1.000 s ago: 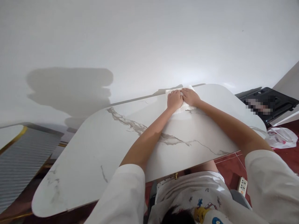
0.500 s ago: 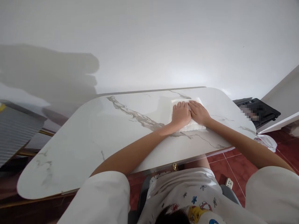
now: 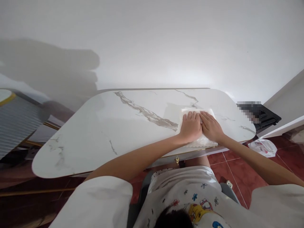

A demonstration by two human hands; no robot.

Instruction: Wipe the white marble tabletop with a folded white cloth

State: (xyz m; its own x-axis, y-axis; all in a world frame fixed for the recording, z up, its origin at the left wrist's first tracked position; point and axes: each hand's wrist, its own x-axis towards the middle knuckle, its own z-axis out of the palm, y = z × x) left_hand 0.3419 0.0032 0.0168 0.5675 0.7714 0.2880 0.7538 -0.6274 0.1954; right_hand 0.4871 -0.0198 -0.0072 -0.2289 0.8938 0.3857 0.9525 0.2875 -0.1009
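Note:
A thin white cloth or paper towel (image 3: 201, 143) lies spread on the white marble-patterned tabletop (image 3: 142, 133), right of the middle and by the front edge. My left hand (image 3: 191, 126) rests palm down on it, fingers stretched forward and close together. Beside it, my right hand (image 3: 211, 127) also presses flat on the cloth, its fingers angled up and to the left. The hands touch each other near the thumbs. Parts of the cloth are hidden beneath them.
A white wall (image 3: 152, 44) rises behind the table. A black case-like object (image 3: 269, 117) stands off the right end, above a clear plastic bag (image 3: 263, 147) on the red tiled floor (image 3: 237, 167). A ribbed grey cabinet (image 3: 19, 123) is at left. A gold knob (image 3: 177, 161) sits under the front edge.
Both hands have drawn the cloth toward me and slightly right, to the table's front edge. The view has shifted a little as well. The hands remain flat on the cloth.

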